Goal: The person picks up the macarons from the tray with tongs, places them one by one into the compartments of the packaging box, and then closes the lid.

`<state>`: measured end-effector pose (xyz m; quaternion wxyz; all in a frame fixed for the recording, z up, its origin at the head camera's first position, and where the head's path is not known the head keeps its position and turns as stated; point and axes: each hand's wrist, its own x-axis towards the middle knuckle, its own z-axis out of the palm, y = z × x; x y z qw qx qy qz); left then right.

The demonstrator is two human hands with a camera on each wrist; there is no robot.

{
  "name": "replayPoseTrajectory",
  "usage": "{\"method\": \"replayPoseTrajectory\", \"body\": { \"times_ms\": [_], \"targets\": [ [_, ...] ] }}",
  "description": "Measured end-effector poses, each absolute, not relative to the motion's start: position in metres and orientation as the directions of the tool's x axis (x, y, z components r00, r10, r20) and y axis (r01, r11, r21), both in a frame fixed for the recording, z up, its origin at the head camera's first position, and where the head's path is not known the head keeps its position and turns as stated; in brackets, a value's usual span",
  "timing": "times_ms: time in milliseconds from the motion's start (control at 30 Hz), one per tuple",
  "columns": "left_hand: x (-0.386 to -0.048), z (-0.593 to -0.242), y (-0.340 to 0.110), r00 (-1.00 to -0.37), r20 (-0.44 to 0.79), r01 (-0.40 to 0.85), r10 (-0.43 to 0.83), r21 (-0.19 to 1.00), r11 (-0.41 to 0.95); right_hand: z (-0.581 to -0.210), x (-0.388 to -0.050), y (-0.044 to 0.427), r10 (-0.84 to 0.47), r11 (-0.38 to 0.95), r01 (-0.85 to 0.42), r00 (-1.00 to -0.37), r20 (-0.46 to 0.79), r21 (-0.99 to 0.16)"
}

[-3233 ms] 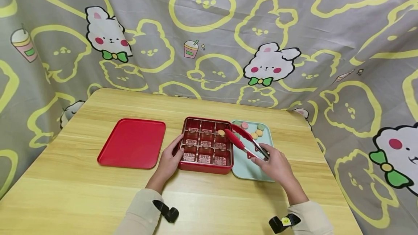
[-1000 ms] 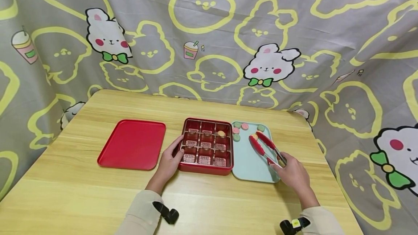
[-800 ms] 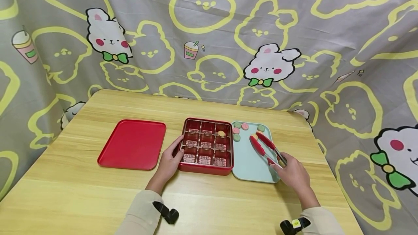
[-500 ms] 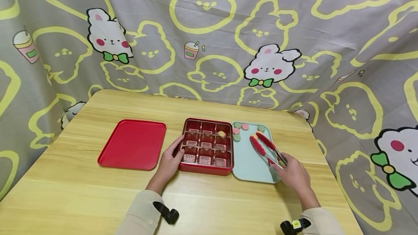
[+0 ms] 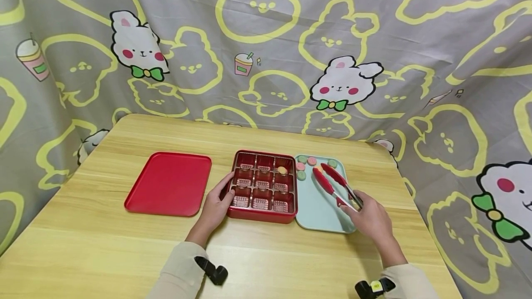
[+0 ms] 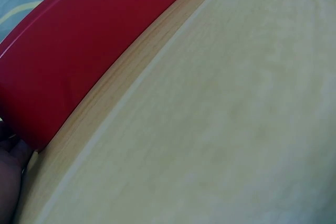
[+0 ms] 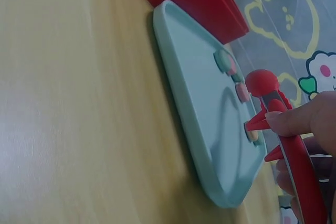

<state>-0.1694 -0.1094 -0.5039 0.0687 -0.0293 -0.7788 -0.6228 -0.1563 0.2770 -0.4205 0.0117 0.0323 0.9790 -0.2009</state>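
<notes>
My left hand (image 5: 216,206) rests against the left wall of the red divided box (image 5: 259,216), fingers and thumb touching its side. One yellow macaron (image 5: 282,170) sits in the box's back right compartment. In my right hand (image 5: 370,216) I grip red-tipped tongs (image 5: 329,186) over the pale green tray (image 5: 324,218). Between the tong tips shows a yellow-orange macaron (image 5: 318,169), partly covered by them. Green macarons (image 5: 301,176) and pink macarons (image 5: 311,161) lie along the tray's back and left. The right wrist view shows my thumb on the tongs' red handle (image 7: 302,177).
A flat red lid (image 5: 168,183) lies on the wooden table (image 5: 257,262), left of the box. The tray stands close against the box's right side. Behind the table hangs a patterned grey curtain (image 5: 282,59).
The tongs have gone from the box to the tray, leaving the macaron in its compartment. Lately they shifted slightly back and left with the yellow-orange macaron. My left hand stays put.
</notes>
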Motion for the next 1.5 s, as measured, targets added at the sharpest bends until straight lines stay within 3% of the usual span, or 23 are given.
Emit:
{"method": "replayPoseTrajectory", "body": {
  "times_ms": [1500],
  "targets": [
    [-0.169, -0.504, -0.110, -0.989, 0.139, 0.127, -0.039, 0.966, 0.227, -0.403, -0.172, 0.207, -0.090, 0.870, -0.093, -0.995, 0.030, -0.485]
  ]
}}
